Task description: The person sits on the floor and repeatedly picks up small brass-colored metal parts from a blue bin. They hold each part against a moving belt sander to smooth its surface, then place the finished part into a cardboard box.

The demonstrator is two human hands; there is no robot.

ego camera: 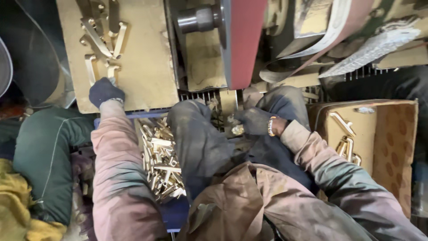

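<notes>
Gloved hands feed brass pieces at a belt sander, stock and finished heaps kept close on either side.

The left hand [104,91] rests at the near edge of a tan board [147,67], fingers curled beside a heap of brass fittings [103,42] (whether it grips one I cannot tell). The right hand [255,121] pinches a small brass piece [237,130] just below the red sanding belt [243,40], held low between the knees where the belt is within reach. A blue tray of brass parts [161,160] sits by the left thigh, and a cardboard box [392,147] with a few more fittings lies to the right.
</notes>
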